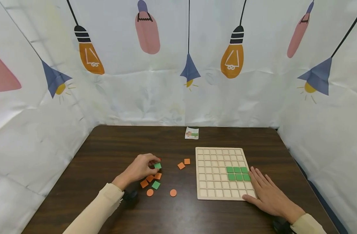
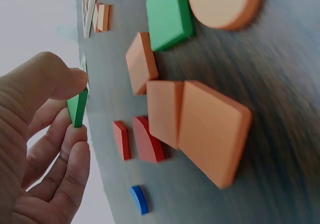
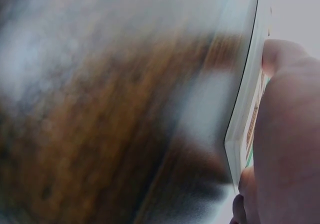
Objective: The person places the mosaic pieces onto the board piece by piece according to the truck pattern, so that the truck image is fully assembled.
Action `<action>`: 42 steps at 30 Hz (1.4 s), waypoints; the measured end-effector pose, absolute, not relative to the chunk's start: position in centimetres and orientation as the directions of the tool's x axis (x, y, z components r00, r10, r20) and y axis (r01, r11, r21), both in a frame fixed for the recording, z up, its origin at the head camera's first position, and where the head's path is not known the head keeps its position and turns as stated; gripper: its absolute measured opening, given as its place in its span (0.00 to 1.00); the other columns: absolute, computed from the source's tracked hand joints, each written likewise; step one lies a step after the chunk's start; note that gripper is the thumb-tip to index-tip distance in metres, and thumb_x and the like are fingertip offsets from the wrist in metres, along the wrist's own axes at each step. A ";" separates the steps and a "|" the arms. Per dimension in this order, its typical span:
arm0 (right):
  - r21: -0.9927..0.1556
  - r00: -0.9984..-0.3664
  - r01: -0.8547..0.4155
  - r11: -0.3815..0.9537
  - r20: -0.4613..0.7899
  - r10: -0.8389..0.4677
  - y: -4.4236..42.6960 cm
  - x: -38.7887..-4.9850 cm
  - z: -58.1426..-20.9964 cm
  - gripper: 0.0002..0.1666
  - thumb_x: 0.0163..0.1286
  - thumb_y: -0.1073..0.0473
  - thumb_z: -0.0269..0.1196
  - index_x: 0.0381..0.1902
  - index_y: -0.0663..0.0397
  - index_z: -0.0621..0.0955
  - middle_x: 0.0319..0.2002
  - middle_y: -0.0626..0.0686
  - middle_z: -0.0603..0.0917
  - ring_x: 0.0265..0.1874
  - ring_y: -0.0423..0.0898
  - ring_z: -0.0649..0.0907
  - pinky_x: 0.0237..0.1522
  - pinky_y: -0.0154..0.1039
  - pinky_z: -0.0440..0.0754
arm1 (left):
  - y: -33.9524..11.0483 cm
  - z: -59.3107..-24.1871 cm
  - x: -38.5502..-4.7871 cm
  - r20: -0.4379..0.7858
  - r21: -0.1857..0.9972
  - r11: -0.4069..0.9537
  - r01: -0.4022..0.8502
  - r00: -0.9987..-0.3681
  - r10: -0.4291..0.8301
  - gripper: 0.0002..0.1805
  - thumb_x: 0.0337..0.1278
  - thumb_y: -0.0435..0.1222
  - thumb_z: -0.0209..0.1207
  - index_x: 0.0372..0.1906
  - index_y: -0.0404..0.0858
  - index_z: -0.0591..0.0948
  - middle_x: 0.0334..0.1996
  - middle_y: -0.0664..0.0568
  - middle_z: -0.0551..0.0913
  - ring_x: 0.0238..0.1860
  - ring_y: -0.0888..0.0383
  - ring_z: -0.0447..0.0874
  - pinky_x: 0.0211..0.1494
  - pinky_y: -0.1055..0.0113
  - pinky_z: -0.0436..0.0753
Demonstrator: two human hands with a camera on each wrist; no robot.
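My left hand (image 1: 138,168) pinches a green square tile (image 2: 77,106) between thumb and fingers, above a loose group of pieces on the left of the table. Under and near it lie orange square tiles (image 1: 144,183), another green square tile (image 1: 156,185) and an orange round piece (image 1: 150,192). At the right, a pale wooden grid board (image 1: 212,178) holds two rows of green square tiles (image 1: 239,177) by its right edge. My right hand (image 1: 269,196) rests with straight fingers along that edge, its thumb at the board's near right corner.
Two orange squares (image 1: 181,165) and an orange round piece (image 1: 173,192) lie left of the board. Red pieces (image 2: 150,146) and a blue piece (image 2: 140,200) show in the left wrist view. Behind the board is a small printed card (image 1: 191,134). White patterned cloth (image 1: 166,97) surrounds the table.
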State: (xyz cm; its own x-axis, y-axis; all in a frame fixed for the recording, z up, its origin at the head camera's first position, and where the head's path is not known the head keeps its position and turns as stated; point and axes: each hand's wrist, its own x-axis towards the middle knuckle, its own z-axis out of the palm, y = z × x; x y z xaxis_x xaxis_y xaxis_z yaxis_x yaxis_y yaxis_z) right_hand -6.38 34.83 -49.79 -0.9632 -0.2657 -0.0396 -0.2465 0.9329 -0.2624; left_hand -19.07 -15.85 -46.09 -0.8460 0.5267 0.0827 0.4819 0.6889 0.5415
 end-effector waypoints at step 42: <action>-0.252 -0.964 -0.239 0.938 -0.054 -0.261 34.9 -6.7 -49.8 0.60 0.71 0.25 0.56 0.83 0.59 0.54 0.83 0.64 0.53 0.81 0.67 0.58 0.76 0.70 0.55 | -3.3 -44.6 -21.4 0.116 0.561 0.553 0.616 -0.719 0.685 0.17 0.58 0.35 0.67 0.53 0.36 0.88 0.44 0.52 0.87 0.44 0.54 0.88 0.49 0.68 0.86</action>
State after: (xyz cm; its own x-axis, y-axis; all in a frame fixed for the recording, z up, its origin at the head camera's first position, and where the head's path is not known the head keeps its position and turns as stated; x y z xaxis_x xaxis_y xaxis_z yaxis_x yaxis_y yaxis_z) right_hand -6.69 34.86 -49.75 -0.9639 -0.2606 -0.0544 -0.2392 0.9376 -0.2523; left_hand -21.41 -3.32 -44.57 -0.7193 0.6850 0.1156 0.6163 0.5525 0.5611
